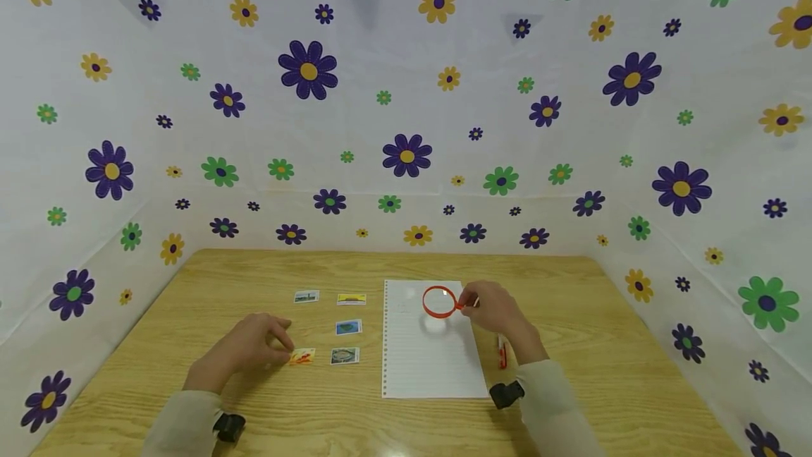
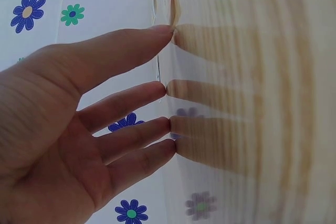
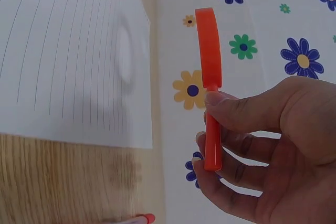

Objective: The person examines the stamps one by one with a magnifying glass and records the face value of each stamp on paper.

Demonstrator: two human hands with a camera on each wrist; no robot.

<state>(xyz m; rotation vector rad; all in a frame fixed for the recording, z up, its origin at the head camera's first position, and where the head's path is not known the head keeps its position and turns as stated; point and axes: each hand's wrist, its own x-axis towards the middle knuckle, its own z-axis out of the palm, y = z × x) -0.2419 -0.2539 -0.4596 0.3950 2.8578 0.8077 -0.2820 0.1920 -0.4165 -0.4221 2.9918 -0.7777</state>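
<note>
My right hand (image 1: 497, 309) holds an orange-red magnifying glass (image 3: 209, 51) by its handle, thumb on one side and fingers on the other. In the head view its round lens (image 1: 439, 301) hangs over the upper part of a lined sheet of paper (image 1: 431, 365), casting a shadow ring below. My left hand (image 1: 250, 348) rests its fingertips on the wooden table, fingers nearly straight in the left wrist view. Its thumb (image 2: 131, 40) is right at the edge of a yellow and red stamp-like picture card (image 1: 302, 356).
More stamp-like cards lie left of the paper: a blue one (image 1: 348, 327), a yellow one (image 1: 352, 299), a grey-green one (image 1: 345, 355) and a pale one (image 1: 306, 296). A red and white pen (image 1: 502, 355) lies under the right forearm. Flower-patterned cloth (image 1: 355, 125) encloses the table (image 1: 254, 273).
</note>
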